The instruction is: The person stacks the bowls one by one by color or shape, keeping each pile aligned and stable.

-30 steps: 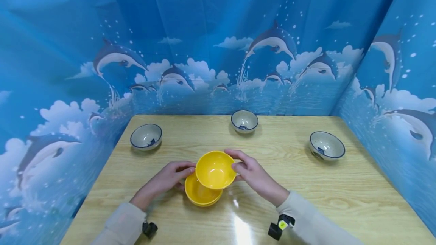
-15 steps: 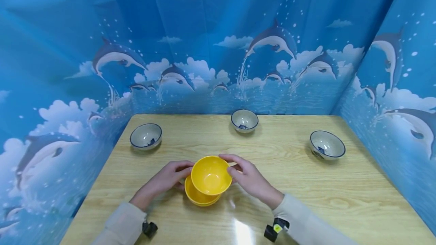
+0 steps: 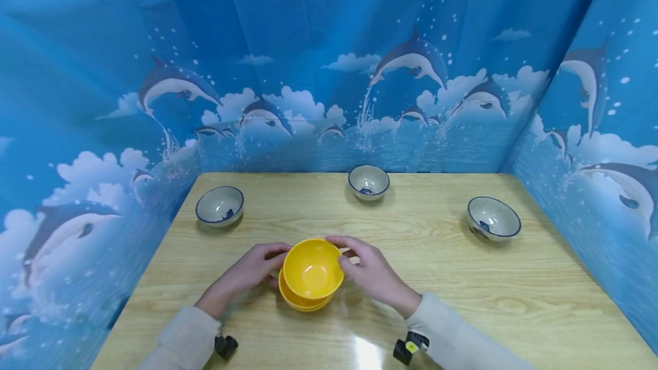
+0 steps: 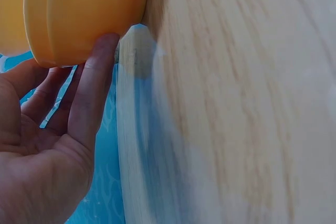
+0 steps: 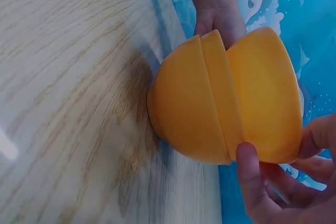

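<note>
Two nested yellow bowls [image 3: 305,304] stand on the table, and a third yellow bowl [image 3: 313,267] sits tilted over their opening. In the right wrist view, this upper bowl [image 5: 268,95] is partly inside the rims of the lower bowls [image 5: 184,103]. My right hand [image 3: 372,273] grips the upper bowl by its right side, thumb at the rim. From the left, my left hand [image 3: 249,273] holds the lower stack. The left wrist view shows its fingers [image 4: 97,77] against the bowl's outer wall; the thumb is near the rim.
Three pale bowls with blue rims stand farther back: one at left [image 3: 220,206], one at back centre [image 3: 369,183], one at right [image 3: 493,219]. The wooden table [image 3: 514,301] meets a blue dolphin-print curtain [image 3: 308,73] behind and at both sides.
My right hand has brought the upper yellow bowl left and down, so it now covers more of the lower stack. The left hand has stayed in place.
</note>
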`<action>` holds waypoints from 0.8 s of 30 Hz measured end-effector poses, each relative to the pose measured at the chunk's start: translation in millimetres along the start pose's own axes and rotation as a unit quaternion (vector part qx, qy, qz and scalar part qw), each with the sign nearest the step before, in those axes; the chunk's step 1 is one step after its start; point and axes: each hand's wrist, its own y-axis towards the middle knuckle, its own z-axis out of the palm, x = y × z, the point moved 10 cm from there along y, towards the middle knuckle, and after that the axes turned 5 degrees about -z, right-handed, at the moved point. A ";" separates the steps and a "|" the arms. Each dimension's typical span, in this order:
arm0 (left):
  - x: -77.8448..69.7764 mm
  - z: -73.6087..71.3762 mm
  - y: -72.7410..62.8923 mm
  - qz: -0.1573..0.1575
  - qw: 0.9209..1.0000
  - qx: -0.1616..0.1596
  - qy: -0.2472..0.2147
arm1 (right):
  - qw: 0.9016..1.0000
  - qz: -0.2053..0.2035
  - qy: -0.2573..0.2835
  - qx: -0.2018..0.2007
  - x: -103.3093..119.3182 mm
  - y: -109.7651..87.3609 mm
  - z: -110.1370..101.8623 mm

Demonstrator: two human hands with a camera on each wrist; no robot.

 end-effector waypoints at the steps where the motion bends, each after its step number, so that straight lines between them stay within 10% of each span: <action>1: 0.1 -0.1 0.1 -0.001 1.000 -0.002 0.000 | 1.000 -0.004 -0.005 -0.001 0.5 0.3 0.6; 24: 2.3 -1.6 1.9 -0.012 1.000 -0.014 -0.004 | 0.997 -0.013 -0.081 0.010 5.0 3.3 10.6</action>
